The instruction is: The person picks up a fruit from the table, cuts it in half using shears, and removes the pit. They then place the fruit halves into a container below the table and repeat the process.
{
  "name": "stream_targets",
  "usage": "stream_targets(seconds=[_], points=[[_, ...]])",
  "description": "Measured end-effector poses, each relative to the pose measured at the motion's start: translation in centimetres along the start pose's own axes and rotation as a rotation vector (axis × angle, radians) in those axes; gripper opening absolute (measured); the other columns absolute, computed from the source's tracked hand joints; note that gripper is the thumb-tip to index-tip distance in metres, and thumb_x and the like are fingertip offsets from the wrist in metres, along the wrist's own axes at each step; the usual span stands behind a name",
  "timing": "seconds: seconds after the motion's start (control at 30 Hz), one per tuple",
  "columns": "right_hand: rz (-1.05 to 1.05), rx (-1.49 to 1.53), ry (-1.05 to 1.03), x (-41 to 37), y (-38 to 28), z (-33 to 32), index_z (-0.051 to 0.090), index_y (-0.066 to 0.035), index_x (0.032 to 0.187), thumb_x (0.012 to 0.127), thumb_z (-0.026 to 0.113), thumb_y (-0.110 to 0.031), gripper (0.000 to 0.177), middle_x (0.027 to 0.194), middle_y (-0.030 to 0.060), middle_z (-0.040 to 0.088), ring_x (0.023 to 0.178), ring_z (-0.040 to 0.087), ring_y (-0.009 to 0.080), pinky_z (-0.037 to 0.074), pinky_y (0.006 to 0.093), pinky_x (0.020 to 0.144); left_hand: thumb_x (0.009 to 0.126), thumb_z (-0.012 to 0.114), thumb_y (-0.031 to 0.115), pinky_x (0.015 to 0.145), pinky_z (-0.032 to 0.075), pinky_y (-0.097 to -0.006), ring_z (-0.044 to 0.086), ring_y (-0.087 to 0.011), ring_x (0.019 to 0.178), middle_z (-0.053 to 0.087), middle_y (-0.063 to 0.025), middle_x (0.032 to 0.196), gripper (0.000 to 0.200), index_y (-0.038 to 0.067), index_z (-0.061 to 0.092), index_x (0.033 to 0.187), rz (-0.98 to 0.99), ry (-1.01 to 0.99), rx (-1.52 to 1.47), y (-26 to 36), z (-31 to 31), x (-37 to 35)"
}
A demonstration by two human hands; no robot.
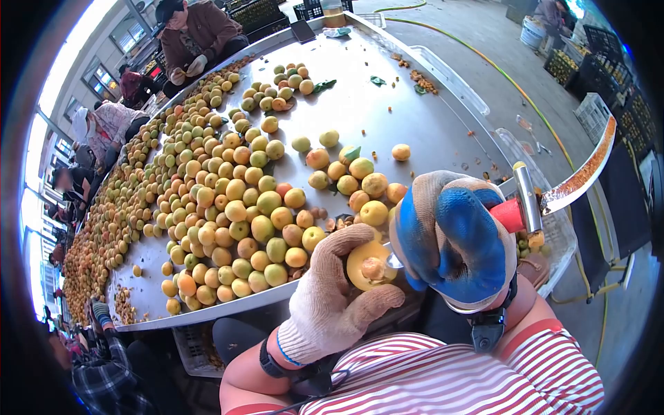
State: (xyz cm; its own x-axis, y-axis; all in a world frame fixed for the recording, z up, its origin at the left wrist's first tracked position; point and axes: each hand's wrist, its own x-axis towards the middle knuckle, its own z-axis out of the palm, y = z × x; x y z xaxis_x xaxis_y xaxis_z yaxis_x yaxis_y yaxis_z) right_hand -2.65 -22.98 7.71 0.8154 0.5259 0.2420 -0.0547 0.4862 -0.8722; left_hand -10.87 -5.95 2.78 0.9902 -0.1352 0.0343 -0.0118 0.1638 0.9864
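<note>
My left hand, in a pale knit glove, is closed around a cut apricot with its brown pit showing. My right hand, in a blue-palmed glove, grips a red-handled curved knife. A metal cylinder crosses the red handle, and the rust-stained blade points up and away to the right. On the other side of the fist, a small shiny metal tip shows right at the cut apricot; most of it is hidden by the glove. Loose apricots lie just beyond both hands.
A large pile of apricots spreads over the metal table leftward. Pits and scraps lie near its far right edge. Crates stand to the right, beside a hose. Several people work along the left, one in a dark jacket.
</note>
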Motion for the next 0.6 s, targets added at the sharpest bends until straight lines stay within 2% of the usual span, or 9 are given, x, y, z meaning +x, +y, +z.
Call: stream_targets(seconds=[0.07, 0.27, 0.33, 0.37, 0.43, 0.6], points=[[0.006, 0.010, 0.011, 0.0, 0.0, 0.0, 0.048, -0.011, 0.068, 0.102, 0.054, -0.048, 0.050, 0.057, 0.0024, 0.046, 0.048, 0.044, 0.0128, 0.035, 0.0257, 0.046, 0.084, 0.082, 0.010, 0.103, 0.047, -0.0318, 0.056, -0.0187, 0.118, 0.052, -0.0148, 0.129, 0.076, -0.003, 0.033, 0.142, 0.037, -0.008, 0.007, -0.2, 0.0, 0.0], [0.025, 0.041, 0.039, 0.1, 0.2, 0.0, 0.048, -0.011, 0.068, 0.103, 0.053, -0.046, 0.050, 0.057, 0.0024, 0.045, 0.048, 0.044, 0.0126, 0.034, 0.0258, 0.046, 0.085, 0.083, 0.017, 0.101, 0.047, -0.0331, 0.058, -0.0211, 0.116, 0.054, -0.0160, 0.127, 0.077, -0.003, 0.034, 0.141, -0.048, 0.015, 0.038, -0.7, -0.2, -0.3], [0.034, 0.050, 0.046, 0.1, 0.4, 0.0, 0.048, -0.011, 0.068, 0.103, 0.053, -0.045, 0.050, 0.056, 0.0024, 0.045, 0.048, 0.044, 0.0126, 0.034, 0.0258, 0.046, 0.093, 0.073, 0.017, 0.076, 0.057, -0.0312, 0.066, -0.0179, 0.088, 0.058, -0.0165, 0.116, 0.069, 0.000, 0.028, 0.142, 0.048, -0.073, 0.329, -0.6, -0.7, -0.2], [0.038, 0.055, 0.050, 0.2, 0.4, 0.0, 0.048, -0.010, 0.068, 0.103, 0.053, -0.045, 0.050, 0.056, 0.0024, 0.045, 0.048, 0.044, 0.0125, 0.034, 0.0258, 0.046, 0.093, 0.073, 0.017, 0.076, 0.057, -0.0312, 0.066, -0.0179, 0.088, 0.058, -0.0165, 0.116, 0.069, 0.000, 0.028, 0.142, 0.048, -0.072, 0.328, -0.6, -0.5, -0.2], [0.044, 0.064, 0.056, 0.2, 0.6, 0.1, 0.048, -0.010, 0.068, 0.104, 0.053, -0.044, 0.049, 0.056, 0.0024, 0.044, 0.048, 0.043, 0.0125, 0.034, 0.0258, 0.046, 0.087, 0.080, 0.019, 0.099, 0.048, -0.0349, 0.059, -0.0237, 0.114, 0.054, -0.0181, 0.126, 0.072, -0.003, 0.036, 0.140, -0.053, 0.022, 0.128, -0.5, -0.1, -0.4], [0.027, 0.088, 0.061, 0.2, 1.3, 0.0, 0.047, -0.011, 0.067, 0.105, 0.051, -0.042, 0.049, 0.057, 0.0028, 0.045, 0.048, 0.043, 0.0122, 0.034, 0.0253, 0.047, 0.090, 0.075, 0.016, 0.099, 0.048, -0.0358, 0.060, -0.0246, 0.114, 0.055, -0.0184, 0.125, 0.065, -0.003, 0.037, 0.140, -0.042, 0.026, 0.137, -0.4, 0.1, -0.4]])
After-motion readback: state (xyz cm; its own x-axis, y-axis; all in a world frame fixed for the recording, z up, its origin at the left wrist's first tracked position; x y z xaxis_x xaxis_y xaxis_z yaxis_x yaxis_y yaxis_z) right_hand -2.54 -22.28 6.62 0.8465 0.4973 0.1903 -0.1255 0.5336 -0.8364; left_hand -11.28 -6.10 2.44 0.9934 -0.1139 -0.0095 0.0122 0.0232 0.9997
